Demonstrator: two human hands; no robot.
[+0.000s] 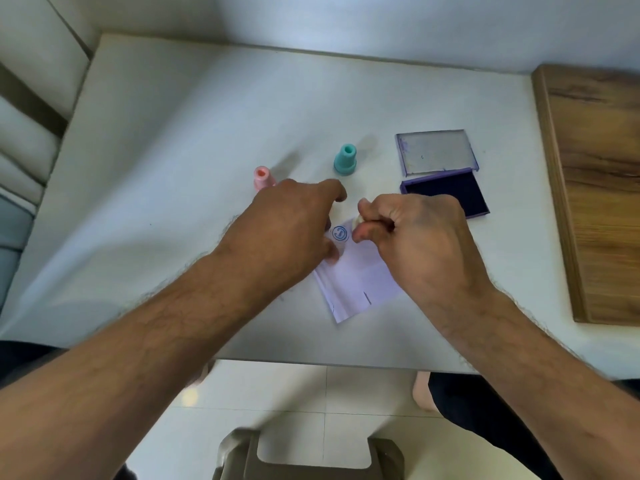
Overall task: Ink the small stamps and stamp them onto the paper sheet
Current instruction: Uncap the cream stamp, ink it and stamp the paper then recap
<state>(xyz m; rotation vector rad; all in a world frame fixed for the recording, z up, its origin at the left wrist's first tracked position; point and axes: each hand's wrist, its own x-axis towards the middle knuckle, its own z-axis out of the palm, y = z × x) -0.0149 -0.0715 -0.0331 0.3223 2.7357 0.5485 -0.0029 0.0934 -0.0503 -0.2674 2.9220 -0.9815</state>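
Note:
A small white paper sheet (356,282) lies on the white table (173,188), with one round blue stamp print (339,233) near its far edge. My left hand (291,226) rests spread on the sheet's left part, fingers apart. My right hand (415,233) is closed on a small pale stamp (357,222), held just right of the print, low over the paper. A teal stamp (345,159) stands upright behind the sheet. A pink stamp (262,178) stands to the left, partly hidden by my left hand. The purple ink pad (446,192) lies open at the right.
The ink pad's clear lid (436,152) is folded back behind the pad. A wooden board (599,188) lies along the table's right side. The table's near edge runs just beyond my forearms; a chair (311,455) and tiled floor are below.

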